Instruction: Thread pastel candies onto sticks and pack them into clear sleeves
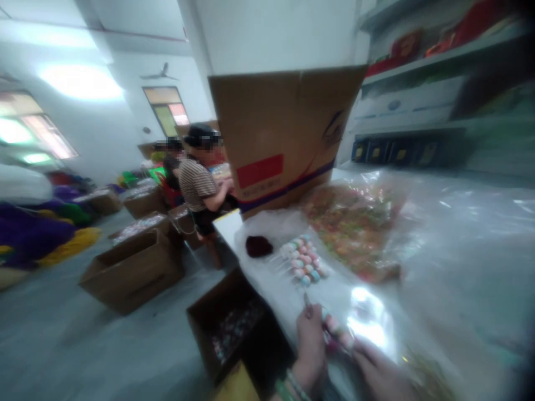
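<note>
My left hand [310, 334], with bracelets at the wrist, is closed on the near end of a stick of pastel balls [331, 323]. At the lower right my right hand [374, 365] has its fingers closed at the other end of that stick; the view is blurred there. Beyond my hands, several similar ball sticks [305, 259] lie side by side on the plastic-covered table [280, 289]. A dark red item [258, 246] sits to their left.
A tall cardboard box [288, 122] stands behind the table. Clear bags of colourful pieces [359, 223] lie at the right. Below the table's left edge is an open carton [234, 328]. A person in a striped shirt [196, 186] stands farther back, near more boxes [134, 273].
</note>
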The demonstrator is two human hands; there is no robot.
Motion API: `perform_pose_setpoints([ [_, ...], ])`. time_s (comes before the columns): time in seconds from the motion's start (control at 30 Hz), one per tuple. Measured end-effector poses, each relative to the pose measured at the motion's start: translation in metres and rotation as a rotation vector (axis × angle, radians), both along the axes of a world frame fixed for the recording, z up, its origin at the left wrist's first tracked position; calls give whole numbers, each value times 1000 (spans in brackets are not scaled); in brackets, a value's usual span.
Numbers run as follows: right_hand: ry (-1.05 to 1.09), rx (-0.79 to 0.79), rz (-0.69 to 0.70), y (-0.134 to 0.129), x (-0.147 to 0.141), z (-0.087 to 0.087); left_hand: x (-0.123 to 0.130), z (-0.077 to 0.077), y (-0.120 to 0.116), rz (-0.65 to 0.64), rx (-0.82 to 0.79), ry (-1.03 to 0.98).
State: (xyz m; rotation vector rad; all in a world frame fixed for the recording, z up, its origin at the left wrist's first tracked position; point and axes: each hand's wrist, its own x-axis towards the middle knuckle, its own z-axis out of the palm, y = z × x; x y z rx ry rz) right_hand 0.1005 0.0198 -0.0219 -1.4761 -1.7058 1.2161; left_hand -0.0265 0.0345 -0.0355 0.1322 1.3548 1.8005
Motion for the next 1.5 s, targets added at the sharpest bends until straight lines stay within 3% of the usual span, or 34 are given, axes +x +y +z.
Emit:
perform_pose_setpoints([
  [0.13,47,-24,43,-2,0,20,-11,23,-1,-134,-19,-93],
  [0.2,153,-53,-43,1,4,28,-24,31,3,-236,-57,-179],
  [0.33,513,-296,-189,10,12,42,-41,42,10,-384,-53,-274],
  [0.47,817,-328,-232,12,6,48,-26,52,6,-468,5,-324],
  [0.6,829,-296,-206,6,-8,43,2,63,4,-390,0,-326],
  [0.7,789,-289,-280,5,-10,38,14,67,0,-409,-4,-342],
  [0.77,742,-243,-323,7,-6,37,15,66,-4,-497,-24,-356],
  [0.87,674,-217,-280,10,3,40,13,58,-8,-576,-103,-325],
  [1.0,717,-265,-249,10,5,42,11,44,-7,-375,-139,-230],
  [1.13,750,-279,-237,8,1,39,17,41,-4,-237,-96,-168],
  [1.3,714,-285,-266,9,0,38,21,44,-6,-299,-56,-173],
  [1.5,711,-329,-227,10,-3,33,5,38,-1,-288,-80,-222],
])
